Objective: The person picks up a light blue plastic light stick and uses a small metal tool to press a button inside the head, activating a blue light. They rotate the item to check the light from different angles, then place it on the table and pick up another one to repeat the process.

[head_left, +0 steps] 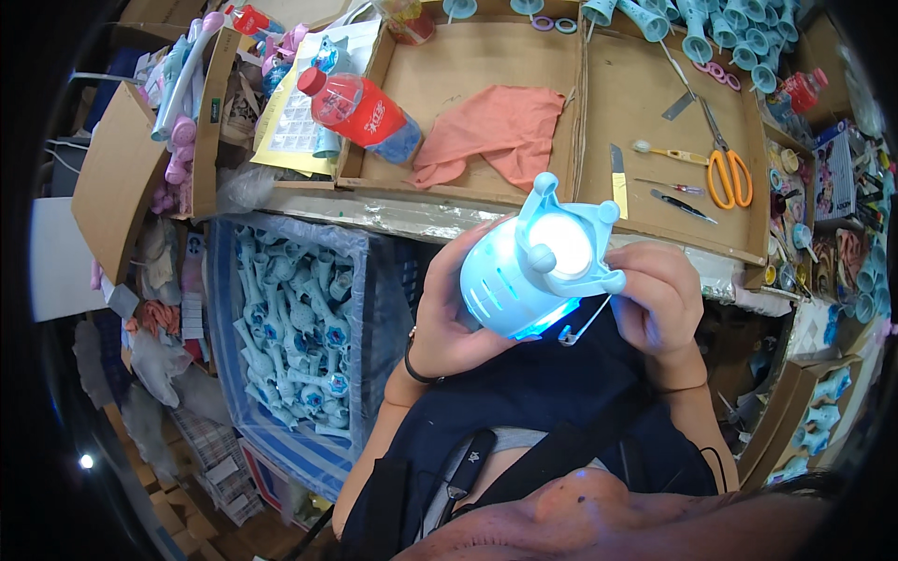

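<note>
A light-blue plastic toy lantern with a crown-shaped top and round knobs is lit bright white inside, and blue light glows at its lower edge. My left hand wraps round its body from the left. On the other side, the bent fingers of my right hand are closed against a knob of the crown; their tips are partly hidden. A thin pale wire-like piece with a small hooked end hangs beside the lantern, below my right fingers. Past the lantern, a coral cloth lies crumpled in a cardboard tray.
A red-labelled bottle leans by the cloth. Orange-handled scissors, a blade cutter, a brush and a pen lie in the right tray. Many light-blue parts fill a lined crate at left; blue cups stand far right.
</note>
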`<state>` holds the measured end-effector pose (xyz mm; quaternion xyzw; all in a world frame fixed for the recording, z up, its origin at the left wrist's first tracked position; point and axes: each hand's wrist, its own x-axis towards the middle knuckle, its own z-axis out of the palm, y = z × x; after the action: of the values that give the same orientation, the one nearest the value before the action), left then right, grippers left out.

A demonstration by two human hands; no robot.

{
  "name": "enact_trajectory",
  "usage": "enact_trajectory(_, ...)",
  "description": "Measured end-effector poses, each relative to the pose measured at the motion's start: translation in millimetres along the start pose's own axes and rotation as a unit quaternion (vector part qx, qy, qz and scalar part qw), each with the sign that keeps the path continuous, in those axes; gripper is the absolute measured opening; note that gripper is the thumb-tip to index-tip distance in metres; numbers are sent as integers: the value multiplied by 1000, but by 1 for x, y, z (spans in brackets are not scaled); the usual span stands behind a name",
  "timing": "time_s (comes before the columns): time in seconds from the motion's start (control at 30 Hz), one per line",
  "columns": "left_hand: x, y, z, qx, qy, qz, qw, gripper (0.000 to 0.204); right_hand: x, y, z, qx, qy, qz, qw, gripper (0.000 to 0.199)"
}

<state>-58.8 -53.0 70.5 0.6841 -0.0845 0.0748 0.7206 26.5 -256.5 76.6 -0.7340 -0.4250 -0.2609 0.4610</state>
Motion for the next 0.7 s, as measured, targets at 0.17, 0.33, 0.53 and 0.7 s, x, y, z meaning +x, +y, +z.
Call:
enact_trajectory(0.17, -1, 7, -2, 91, 17, -8, 996, 97, 0, 2, 1, -29, 5, 5, 1000, 31)
enact_trajectory(0.33, 0, 11, -2, 162, -7, 21, 987, 95, 0, 5, 3, -28, 10, 5, 1000, 30)
enact_trajectory(0.53, 2, 13, 2, 159, -10, 53, 986, 89, 0, 5, 1, -10, -1, 30, 999, 31)
enact_trajectory(0.7, 0, 15, 5, 177, -3, 39, 983, 82, -2, 5, 1, 0, 3, 49, 999, 30)
